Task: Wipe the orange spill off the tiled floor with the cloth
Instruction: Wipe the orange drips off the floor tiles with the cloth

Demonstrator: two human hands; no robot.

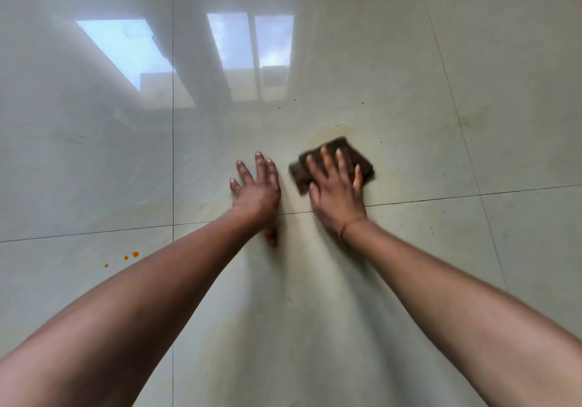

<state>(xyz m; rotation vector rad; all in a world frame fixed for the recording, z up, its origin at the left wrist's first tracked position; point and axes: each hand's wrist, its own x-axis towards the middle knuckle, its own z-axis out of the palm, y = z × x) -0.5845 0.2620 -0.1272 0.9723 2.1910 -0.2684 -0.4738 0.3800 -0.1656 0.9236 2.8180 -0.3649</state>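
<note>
The right hand (337,186) lies flat on the cloth (345,143), fingers straight and spread, pressing it down rather than gripping it. The cloth is a dark brown, roughly rectangular pad. Its edges are blurred, so its weave cannot be told. It sticks out beyond the fingertips and to both sides of the palm.

The left hand (256,186) rests just beside the right, palm down on the bare floor (409,60), fingers splayed and holding nothing.

The floor is laid with large, pale grey-green glossy tiles that reflect window panes (248,57) well beyond both hands. A thin dark grout line (441,198) runs under the two wrists, and another (173,123) runs away from the person, well to the left of the left hand.

Just past the right hand's fingertips, touching the cloth's far edge, lies a faint yellowish smear (337,130), seemingly thinned spill. Three small round orange drops (135,254) sit behind and to the left of the left hand, close to its forearm. Open tile lies on every side of both hands.
</note>
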